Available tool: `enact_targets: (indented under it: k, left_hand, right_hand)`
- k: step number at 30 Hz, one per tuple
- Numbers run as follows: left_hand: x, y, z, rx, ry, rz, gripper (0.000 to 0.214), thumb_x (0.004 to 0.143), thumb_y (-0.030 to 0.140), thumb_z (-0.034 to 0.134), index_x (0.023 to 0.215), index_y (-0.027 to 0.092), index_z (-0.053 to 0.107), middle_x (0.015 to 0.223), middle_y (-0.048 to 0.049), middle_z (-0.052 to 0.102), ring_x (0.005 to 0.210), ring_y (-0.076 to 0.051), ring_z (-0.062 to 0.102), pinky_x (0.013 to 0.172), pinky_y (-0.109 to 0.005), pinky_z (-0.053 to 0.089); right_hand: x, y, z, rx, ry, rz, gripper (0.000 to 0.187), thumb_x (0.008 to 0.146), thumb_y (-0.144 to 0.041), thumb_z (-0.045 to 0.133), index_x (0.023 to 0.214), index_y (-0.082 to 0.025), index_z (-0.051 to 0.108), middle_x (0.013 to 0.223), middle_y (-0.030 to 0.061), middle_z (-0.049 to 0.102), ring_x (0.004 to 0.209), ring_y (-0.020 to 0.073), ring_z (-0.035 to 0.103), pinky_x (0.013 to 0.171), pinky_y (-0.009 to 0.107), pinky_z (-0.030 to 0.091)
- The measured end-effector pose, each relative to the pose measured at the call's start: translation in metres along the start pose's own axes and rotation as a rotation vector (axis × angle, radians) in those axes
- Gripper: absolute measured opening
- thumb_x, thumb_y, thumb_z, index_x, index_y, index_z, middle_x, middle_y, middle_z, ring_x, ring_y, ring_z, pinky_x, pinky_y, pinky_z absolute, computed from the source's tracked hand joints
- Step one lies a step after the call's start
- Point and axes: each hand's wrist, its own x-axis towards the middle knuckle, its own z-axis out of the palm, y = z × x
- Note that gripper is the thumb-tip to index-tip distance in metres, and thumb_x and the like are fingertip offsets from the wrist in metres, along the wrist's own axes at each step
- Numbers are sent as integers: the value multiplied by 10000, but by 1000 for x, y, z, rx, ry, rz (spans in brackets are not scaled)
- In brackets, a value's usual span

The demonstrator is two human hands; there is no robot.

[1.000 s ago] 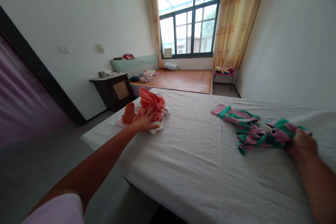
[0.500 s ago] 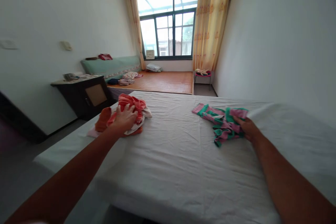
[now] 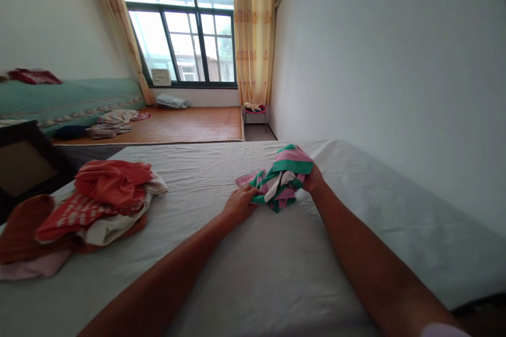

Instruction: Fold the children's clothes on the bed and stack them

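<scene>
A crumpled green-and-pink striped garment (image 3: 292,159) with a white printed patch lies on the white-sheeted bed (image 3: 221,284). At its right edge my right hand (image 3: 313,178) is closed on the cloth, lifting that side a little; its fingertips are partly hidden behind the fabric. My left hand (image 3: 240,203) is at the garment's left edge, its fingers bent onto the cloth. Farther left, apart from both hands, sits a loose pile of clothes (image 3: 113,184) in coral red, rust brown, cream and pale pink.
A second bed with an orange-brown mat (image 3: 190,125) stands beyond, with rumpled clothes (image 3: 113,124) and a folded bundle (image 3: 172,101) on it. A dark cabinet (image 3: 23,168) is at left. A small stool (image 3: 255,110) stands by the curtain (image 3: 255,37); a white wall (image 3: 375,73) runs along the right.
My left hand has left the coral-red pile and come across to the striped garment. My right hand has raised and bunched that garment's right side. The view has turned to the right.
</scene>
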Motion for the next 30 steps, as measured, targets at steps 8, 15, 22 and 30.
enact_targets:
  k: [8, 15, 22, 30]
  left_hand:
    - [-12, -26, -76, -565, 464, -195, 233, 798, 316, 538, 922, 159, 656, 682, 18, 617, 609, -136, 547, 582, -232, 438]
    - [-15, -67, -109, -779, 869, -352, 565, 661, 272, 684, 1204, 171, 563, 1046, -72, 644, 861, -178, 628, 782, -300, 509]
    - [-25, -68, -75, -281, 416, -138, 289, 858, 327, 498, 1040, 180, 668, 1042, -87, 667, 955, -215, 625, 852, -345, 502]
    - [-26, -24, -24, 93, -13, 33, 291, 881, 295, 519, 1143, 255, 640, 1171, -65, 626, 1117, -233, 544, 934, -367, 426]
  right_hand:
    - [7, -2, -8, 189, 87, 51, 166, 829, -339, 619, 867, -178, 613, 498, -66, 565, 363, 71, 479, 373, 165, 445]
    - [10, 6, 17, 242, 54, -70, 204, 866, -319, 588, 1052, -243, 552, 1086, 22, 674, 853, 145, 688, 667, 238, 567]
    - [16, 53, 4, -436, 192, 84, 256, 823, -175, 577, 1078, -194, 585, 1138, 77, 673, 679, 82, 657, 545, 175, 476]
    - [21, 74, 10, -549, 170, 100, 194, 823, -160, 542, 1009, -167, 598, 994, 78, 711, 580, 77, 632, 473, 161, 437]
